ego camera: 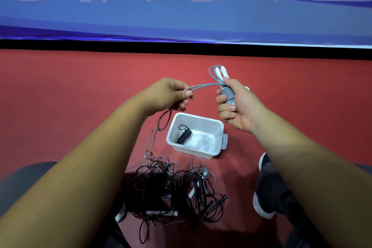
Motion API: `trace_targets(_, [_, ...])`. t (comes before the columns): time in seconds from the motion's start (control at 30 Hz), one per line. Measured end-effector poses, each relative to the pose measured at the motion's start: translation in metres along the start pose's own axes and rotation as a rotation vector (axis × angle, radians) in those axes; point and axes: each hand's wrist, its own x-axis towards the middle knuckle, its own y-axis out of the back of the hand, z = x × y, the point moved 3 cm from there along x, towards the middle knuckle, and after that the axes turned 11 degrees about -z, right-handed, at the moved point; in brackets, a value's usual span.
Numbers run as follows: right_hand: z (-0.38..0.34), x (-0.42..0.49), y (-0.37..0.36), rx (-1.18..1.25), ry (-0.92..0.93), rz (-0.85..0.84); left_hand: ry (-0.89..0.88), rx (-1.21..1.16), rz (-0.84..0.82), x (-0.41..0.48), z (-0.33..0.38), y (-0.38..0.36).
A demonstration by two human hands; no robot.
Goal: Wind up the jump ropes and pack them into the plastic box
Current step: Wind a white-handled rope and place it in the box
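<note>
My right hand (236, 104) grips the two white handles of a grey jump rope (226, 92), with several turns of cord coiled round them. A doubled strand of that cord runs left to my left hand (171, 94), which pinches it; the slack hangs from that hand down to the floor. Below my hands stands the white plastic box (218, 127), open, with one wound black jump rope (184, 136) lying in its left part. A tangled pile of black and grey jump ropes (173, 185) with white handles lies on the red floor in front of the box.
The red floor (80, 86) stretches to a black strip and a blue banner wall (181, 16) behind. My shoe (263, 205) and dark trouser leg are at the right of the pile; my other knee is at the lower left.
</note>
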Motion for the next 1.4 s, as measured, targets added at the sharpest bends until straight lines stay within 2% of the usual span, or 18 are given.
trace_targets(0.07, [-0.002,0.000,0.002,0.021,0.006,0.007,-0.057,-0.044,-0.128,-0.004,0.003,0.003])
trace_targets(0.17, [-0.002,-0.001,0.001,0.033,0.003,-0.006,-0.015,0.137,-0.240,-0.007,0.000,0.008])
trace_targets(0.27, [-0.002,-0.005,-0.007,0.017,-0.036,-0.060,0.066,0.379,-0.170,-0.003,-0.006,0.011])
trace_targets(0.43, [0.006,-0.017,-0.024,-0.018,-0.167,-0.252,0.132,0.521,0.028,0.006,-0.015,0.006])
trace_targets(0.5, [0.013,-0.020,-0.027,-0.027,-0.244,-0.353,0.129,0.470,0.077,0.006,-0.013,0.000])
trace_targets(0.63, [0.030,-0.026,-0.033,-0.070,-0.423,-0.629,0.046,0.170,0.112,0.003,-0.005,-0.006])
trace_targets(0.73, [0.041,-0.029,-0.035,-0.100,-0.559,-0.789,-0.087,0.002,0.003,-0.001,0.002,-0.003])
trace_targets(0.83, [0.047,-0.034,-0.039,-0.151,-0.738,-0.844,-0.096,-0.204,-0.063,-0.001,0.007,0.000])
trace_targets(0.93, [0.050,-0.040,-0.044,-0.308,-0.757,-0.912,-0.098,-0.156,-0.117,0.000,0.015,0.002])
trace_targets(1.0, [0.053,-0.037,-0.043,-0.290,-0.770,-0.880,-0.112,-0.125,-0.139,-0.002,0.022,0.003])
trace_targets(1.1, [0.060,-0.033,-0.036,-0.253,-0.717,-0.714,-0.121,-0.030,-0.132,-0.003,0.031,0.001])
trace_targets(1.23, [0.062,-0.025,-0.032,-0.160,-0.558,-0.473,-0.137,0.246,-0.010,-0.004,0.042,0.005])
trace_targets(1.4, [0.053,-0.014,-0.027,0.020,-0.344,-0.312,-0.214,0.609,0.134,-0.010,0.055,0.015])
